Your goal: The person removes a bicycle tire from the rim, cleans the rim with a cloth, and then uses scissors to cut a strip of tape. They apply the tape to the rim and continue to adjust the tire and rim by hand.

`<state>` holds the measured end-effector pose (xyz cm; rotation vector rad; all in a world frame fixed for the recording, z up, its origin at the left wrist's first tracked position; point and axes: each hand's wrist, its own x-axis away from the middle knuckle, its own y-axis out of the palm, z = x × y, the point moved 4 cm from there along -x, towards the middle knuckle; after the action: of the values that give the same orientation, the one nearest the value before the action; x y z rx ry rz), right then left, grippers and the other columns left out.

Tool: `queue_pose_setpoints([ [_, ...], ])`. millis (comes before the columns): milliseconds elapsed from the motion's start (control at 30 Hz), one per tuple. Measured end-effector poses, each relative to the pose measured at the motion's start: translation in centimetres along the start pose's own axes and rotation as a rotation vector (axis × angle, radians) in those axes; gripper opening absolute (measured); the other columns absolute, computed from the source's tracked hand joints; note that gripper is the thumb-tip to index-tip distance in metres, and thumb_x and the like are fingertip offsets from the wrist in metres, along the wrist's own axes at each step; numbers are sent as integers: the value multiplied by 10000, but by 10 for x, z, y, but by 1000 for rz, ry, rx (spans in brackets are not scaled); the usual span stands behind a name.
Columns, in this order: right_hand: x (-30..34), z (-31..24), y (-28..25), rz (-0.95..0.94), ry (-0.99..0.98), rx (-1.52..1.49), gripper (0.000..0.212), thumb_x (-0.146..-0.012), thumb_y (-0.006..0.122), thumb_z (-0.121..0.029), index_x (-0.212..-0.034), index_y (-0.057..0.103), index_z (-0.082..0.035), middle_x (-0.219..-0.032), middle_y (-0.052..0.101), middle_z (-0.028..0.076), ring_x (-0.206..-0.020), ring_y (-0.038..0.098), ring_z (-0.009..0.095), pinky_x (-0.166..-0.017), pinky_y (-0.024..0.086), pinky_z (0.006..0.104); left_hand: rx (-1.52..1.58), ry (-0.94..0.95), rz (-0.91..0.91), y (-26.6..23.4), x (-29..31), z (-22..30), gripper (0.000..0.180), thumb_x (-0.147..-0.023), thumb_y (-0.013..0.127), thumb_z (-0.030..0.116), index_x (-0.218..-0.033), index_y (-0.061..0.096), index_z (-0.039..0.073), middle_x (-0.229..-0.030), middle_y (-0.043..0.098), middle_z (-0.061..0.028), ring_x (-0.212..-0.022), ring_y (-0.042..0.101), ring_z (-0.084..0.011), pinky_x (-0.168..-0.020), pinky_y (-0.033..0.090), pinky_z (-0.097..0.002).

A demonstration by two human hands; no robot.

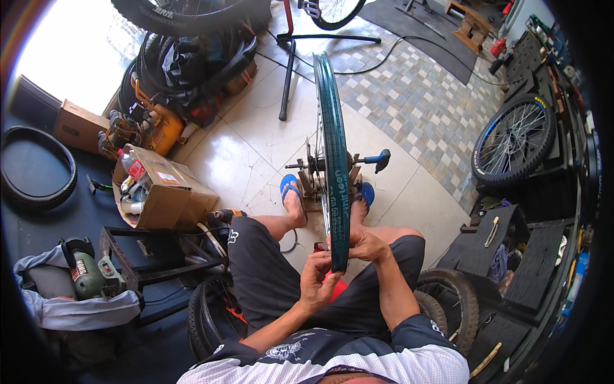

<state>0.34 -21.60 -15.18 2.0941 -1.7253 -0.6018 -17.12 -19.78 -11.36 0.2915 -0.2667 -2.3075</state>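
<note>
Pinching the near edge of the green-rimmed wheel, upright at centre frame, with left grip and right grip! Steady: keep fingertip pressure light and even, without shoving the wheel sideways.

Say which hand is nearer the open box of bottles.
Left. The left hand is at the wheel rim, on the side toward the box; the right hand is mostly right of the rim, farther off.

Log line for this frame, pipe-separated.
left fingers: on wheel, near edge | right fingers: on wheel, near edge | wheel: upright in stand
</note>
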Motion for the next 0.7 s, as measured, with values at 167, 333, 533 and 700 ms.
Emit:
queue_pose_setpoints([
  [167, -3, -7, 3, 6, 69, 22, 130, -944, 792, -141, -1020, 757, -42, -1098, 634, 35, -1011, 599, 170, -897, 498, 343, -114, -60, 3, 0, -4, 9, 245, -1014, 690, 67, -1191, 532, 4, -1262, 552, -112, -1076, 603, -163, -951, 504, -314],
  [333, -4, -11, 4, 1, 80, 141, 149, -959, 781, -177, -994, 748, -36, -1055, 630, 46, -1008, 589, 193, -897, 492, 367, -141, -23, -39, -7, 2, -5, 342, -948, 723, -41, -1243, 549, -39, -1290, 504, -143, -1143, 609, -196, -1008, 527, -318],
  [533, 3, 10, -8, -140, 164, 161, 389, -1046, 688, -277, -1350, 664, -35, -1244, 606, 38, -1096, 615, 158, -909, 533, 324, -167, -39, -11, -5, 6, -11, 230, -1008, 689, 73, -1107, 488, 18, -1214, 533, -119, -1060, 584, -161, -966, 488, -310],
  [700, 5, 12, -7, -93, 177, 138, 307, -1025, 703, -268, -1222, 672, -35, -1147, 658, 36, -1089, 611, 169, -923, 528, 343, -220, -36, -39, -8, 6, -10, 229, -982, 695, 31, -1102, 501, 13, -1224, 519, -121, -1097, 571, -161, -993, 476, -311],
])
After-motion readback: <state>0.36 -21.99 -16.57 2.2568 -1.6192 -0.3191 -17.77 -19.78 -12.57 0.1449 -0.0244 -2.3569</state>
